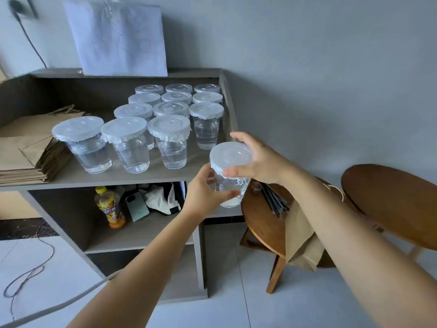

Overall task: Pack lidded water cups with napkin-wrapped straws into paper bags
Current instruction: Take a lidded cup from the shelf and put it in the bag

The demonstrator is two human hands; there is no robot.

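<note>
My left hand [203,192] gripped the lidded cup [230,176] around its body, my right hand [260,159] clasped its lid, beside the shelf [71,176].

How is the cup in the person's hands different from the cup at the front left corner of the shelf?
The held cup is in the air off the shelf's right end, gripped by the left hand at its body and the right hand at its lid; the front-left cup stands untouched on the shelf, beside the stack of paper bags. Both are clear, hold water, and carry a white lid over paper.
</note>
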